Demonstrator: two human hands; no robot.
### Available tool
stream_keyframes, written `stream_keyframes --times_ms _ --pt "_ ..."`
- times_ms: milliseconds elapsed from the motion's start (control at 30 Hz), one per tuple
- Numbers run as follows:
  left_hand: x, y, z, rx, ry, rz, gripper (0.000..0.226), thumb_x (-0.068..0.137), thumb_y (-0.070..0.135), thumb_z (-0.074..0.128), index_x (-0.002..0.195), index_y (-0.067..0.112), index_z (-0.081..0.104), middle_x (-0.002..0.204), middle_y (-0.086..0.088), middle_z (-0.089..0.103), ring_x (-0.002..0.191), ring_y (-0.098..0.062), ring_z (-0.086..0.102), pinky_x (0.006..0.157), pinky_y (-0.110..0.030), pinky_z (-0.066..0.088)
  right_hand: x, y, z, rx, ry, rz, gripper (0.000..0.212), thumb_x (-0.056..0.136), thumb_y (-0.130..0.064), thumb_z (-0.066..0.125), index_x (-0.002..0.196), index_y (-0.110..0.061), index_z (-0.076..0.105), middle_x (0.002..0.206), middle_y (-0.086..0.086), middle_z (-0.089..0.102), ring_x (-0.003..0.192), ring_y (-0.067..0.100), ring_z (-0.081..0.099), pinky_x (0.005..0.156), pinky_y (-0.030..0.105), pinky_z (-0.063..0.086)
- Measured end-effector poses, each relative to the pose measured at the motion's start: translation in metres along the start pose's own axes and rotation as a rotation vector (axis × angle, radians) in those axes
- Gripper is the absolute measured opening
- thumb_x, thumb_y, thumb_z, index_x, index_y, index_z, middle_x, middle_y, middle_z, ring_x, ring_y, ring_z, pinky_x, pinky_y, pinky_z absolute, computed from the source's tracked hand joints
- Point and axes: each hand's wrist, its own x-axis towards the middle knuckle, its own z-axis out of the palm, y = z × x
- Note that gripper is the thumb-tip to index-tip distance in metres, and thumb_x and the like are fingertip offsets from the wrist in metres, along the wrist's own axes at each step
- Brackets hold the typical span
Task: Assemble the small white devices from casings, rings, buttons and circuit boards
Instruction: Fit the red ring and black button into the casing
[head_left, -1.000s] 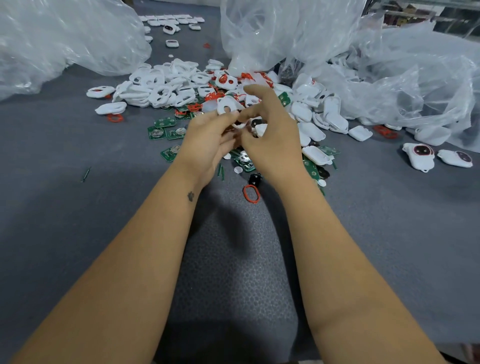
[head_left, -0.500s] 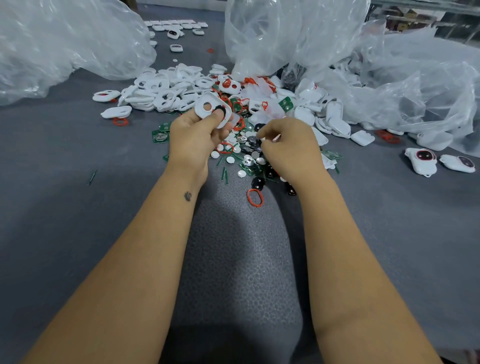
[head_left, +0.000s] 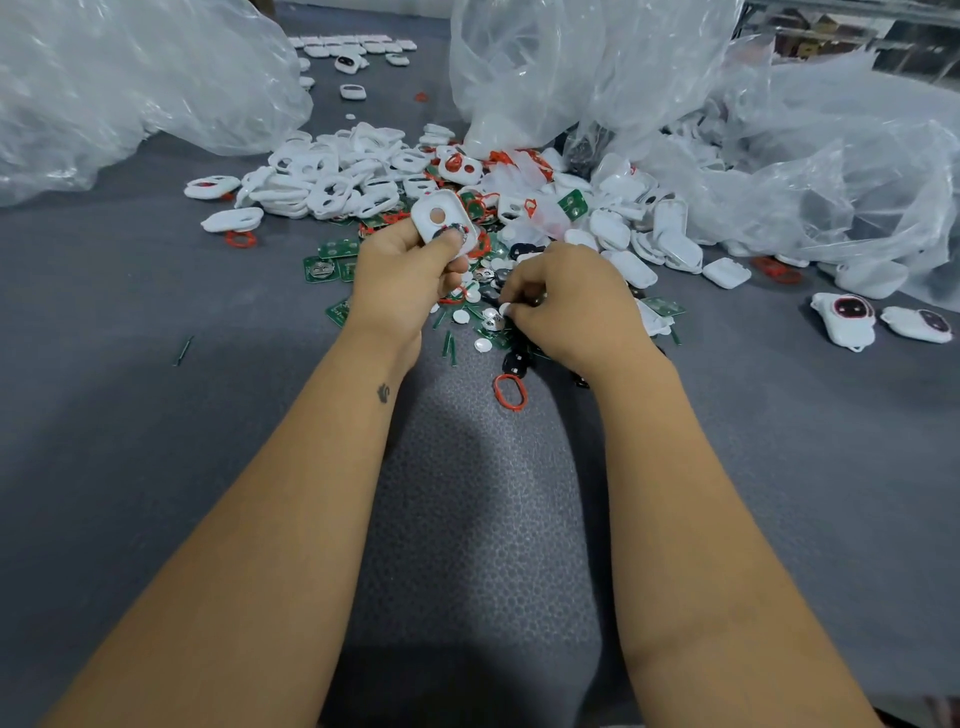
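My left hand (head_left: 402, 278) grips a white casing (head_left: 439, 218) with two holes, thumb pressed over its lower hole. My right hand (head_left: 569, 304) is lowered onto the pile of small parts, its fingertips pinching a small white round button (head_left: 505, 309). More white buttons (head_left: 483, 344), green circuit boards (head_left: 324, 267) and black parts (head_left: 517, 361) lie under and between the hands. A red ring (head_left: 510, 391) lies on the mat just in front of the right wrist. A heap of white casings (head_left: 332, 176) spreads behind the left hand.
Two assembled devices (head_left: 847, 317) lie at the right. White back covers (head_left: 670, 234) are piled right of centre. Large clear plastic bags (head_left: 130, 78) stand at the back left and back right (head_left: 779, 145). The grey table (head_left: 130, 441) has a textured mat (head_left: 483, 519).
The hands were joined over the casing; they have parted. My left hand keeps the casing raised, while my right hand dropped to the parts pile and pinched a white button.
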Motion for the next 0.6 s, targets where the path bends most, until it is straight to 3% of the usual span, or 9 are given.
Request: stream_keyframes --times_ms 100,200,367,600 --pt "0.000 -0.001 -0.001 0.026 -0.025 -0.008 0.016 0.094 0.004 0.058 0.091 0.015 0.068 0.074 0.006 0.069 0.058 -0.002 0.060 0.056 -0.016 0.049 0.000 -0.002 0.003 0.052 0.045 -0.008 0.011 0.082 -0.016 0.065 0.083 -0.024 0.071 0.088 -0.001 0.060 0.088 0.021 0.058 0.075 0.031 0.045" --pt "0.000 0.000 -0.001 -0.013 -0.030 -0.026 0.017 0.095 0.003 0.056 0.089 0.013 0.068 0.067 0.006 0.070 0.059 -0.005 0.063 0.059 -0.018 0.053 0.000 -0.005 0.001 0.436 0.161 0.113 0.010 0.084 -0.010 0.064 0.079 -0.018 0.066 0.073 -0.007 0.061 0.069 0.011 0.059 0.066 0.026 0.048" --pt "-0.002 -0.001 0.002 -0.028 -0.108 -0.036 0.018 0.096 -0.003 0.052 0.094 0.006 0.068 0.086 -0.007 0.073 0.081 -0.017 0.074 0.069 -0.019 0.056 -0.003 -0.007 -0.006 0.954 0.186 0.210 0.017 0.086 0.001 0.064 0.087 -0.016 0.067 0.065 -0.002 0.065 0.060 0.006 0.060 0.060 0.015 0.047" --pt "-0.005 -0.002 0.007 0.051 -0.168 -0.008 0.026 0.091 -0.011 0.052 0.088 0.009 0.069 0.084 -0.004 0.074 0.077 -0.015 0.073 0.068 -0.017 0.056 -0.003 -0.009 -0.011 1.195 0.177 0.243 0.009 0.090 0.002 0.061 0.090 -0.005 0.067 0.073 0.006 0.070 0.063 0.013 0.062 0.062 0.020 0.050"
